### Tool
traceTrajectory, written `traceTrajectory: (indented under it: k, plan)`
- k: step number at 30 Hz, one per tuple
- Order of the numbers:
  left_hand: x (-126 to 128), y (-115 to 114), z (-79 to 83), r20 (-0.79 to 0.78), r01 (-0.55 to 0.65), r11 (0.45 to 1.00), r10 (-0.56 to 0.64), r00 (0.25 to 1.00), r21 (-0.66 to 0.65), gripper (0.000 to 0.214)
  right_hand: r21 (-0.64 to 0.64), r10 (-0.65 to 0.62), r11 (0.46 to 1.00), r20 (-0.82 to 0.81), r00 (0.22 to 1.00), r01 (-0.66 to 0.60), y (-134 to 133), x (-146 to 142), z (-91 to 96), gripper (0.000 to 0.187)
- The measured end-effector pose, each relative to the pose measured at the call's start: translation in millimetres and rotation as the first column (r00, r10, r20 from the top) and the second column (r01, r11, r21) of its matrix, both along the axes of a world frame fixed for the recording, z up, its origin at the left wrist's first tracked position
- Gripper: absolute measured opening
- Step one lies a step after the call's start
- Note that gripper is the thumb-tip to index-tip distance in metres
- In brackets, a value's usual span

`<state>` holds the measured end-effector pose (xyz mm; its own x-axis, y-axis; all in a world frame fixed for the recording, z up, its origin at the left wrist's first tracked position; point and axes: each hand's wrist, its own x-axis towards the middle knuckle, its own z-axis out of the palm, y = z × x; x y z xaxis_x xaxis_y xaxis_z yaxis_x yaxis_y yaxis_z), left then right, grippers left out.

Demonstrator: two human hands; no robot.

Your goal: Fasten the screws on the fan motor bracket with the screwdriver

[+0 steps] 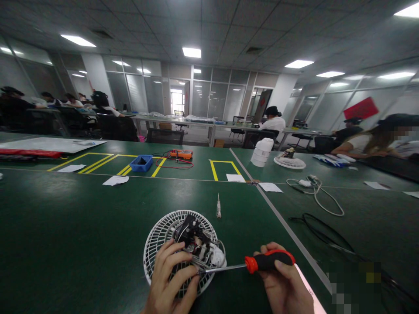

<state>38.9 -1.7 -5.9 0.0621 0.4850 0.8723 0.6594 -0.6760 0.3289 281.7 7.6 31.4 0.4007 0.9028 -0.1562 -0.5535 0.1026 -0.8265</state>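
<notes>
A round white fan grille (160, 231) lies flat on the green table near me, with a black motor and wiring assembly (193, 237) on top of it. My left hand (172, 279) rests on the grille and assembly, fingers curled over them. My right hand (284, 283) grips a screwdriver (268, 261) with a red and black handle. Its metal shaft points left, and its tip reaches the assembly by my left fingers.
A small clear-handled screwdriver (218, 206) lies beyond the grille. Farther off are a blue bin (141, 163), an orange multimeter (181, 153) with red leads, a second white fan (290, 162), white cables (316, 189), black cables (327, 233) and paper slips. Several people sit at far tables.
</notes>
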Motion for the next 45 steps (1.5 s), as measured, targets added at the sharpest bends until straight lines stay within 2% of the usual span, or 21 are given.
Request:
traceTrajectory:
  k: [4,7,11,14,17,21,32,35,39,45]
  plan:
    - [-3.7,0.9,-1.8,-0.037,0.002,1.000,-0.001,0.999,0.008,0.028,-0.007,0.010,1.000,0.044,0.999,-0.010,0.8,-2.9,-0.2,0.036]
    - [-8.3,2.7,-3.8,-0.131,0.008,0.998,-0.001,0.991,0.054,0.032,-0.047,0.006,0.999,0.057,0.998,-0.003,2.9,-2.6,-3.2,0.040]
    - [-9.1,5.6,-5.1,-0.123,-0.068,0.995,0.076,0.989,0.069,0.068,-0.104,-0.044,0.994,-0.050,0.998,0.039,8.3,4.1,-8.2,0.040]
    - [-9.8,9.8,-5.8,-0.102,-0.194,0.981,0.190,0.977,-0.030,0.084,-0.127,-0.131,0.985,-0.116,0.985,0.116,12.0,8.8,-9.6,0.041]
    - [-13.3,14.4,-7.6,-0.147,-0.275,0.945,0.251,0.957,-0.174,0.082,-0.141,-0.170,0.978,-0.134,0.976,0.151,13.8,8.5,-8.8,0.041]
    - [-16.2,15.8,-10.2,-0.167,-0.289,0.913,0.249,0.954,-0.289,0.079,-0.158,-0.176,0.975,-0.118,0.977,0.156,14.2,3.4,-7.0,0.042]
    - [-11.6,13.6,-16.5,-0.081,-0.295,0.914,0.283,0.956,-0.277,0.075,-0.135,-0.111,0.986,-0.113,0.987,0.095,11.7,1.9,-15.6,0.039]
    - [-8.6,12.3,-15.6,-0.055,-0.287,0.915,0.284,0.957,-0.282,0.074,-0.142,-0.087,0.987,-0.073,0.994,0.076,12.3,0.3,-16.8,0.045]
    - [-0.1,8.8,-12.8,0.024,-0.271,0.903,0.295,0.955,-0.333,0.067,-0.173,-0.063,0.983,0.010,0.998,0.064,10.8,-1.6,-15.3,0.063]
    - [7.3,4.8,-12.7,0.043,-0.270,0.896,0.304,0.952,-0.352,0.071,-0.092,-0.043,0.995,-0.101,0.994,0.034,11.8,1.0,-15.1,0.053]
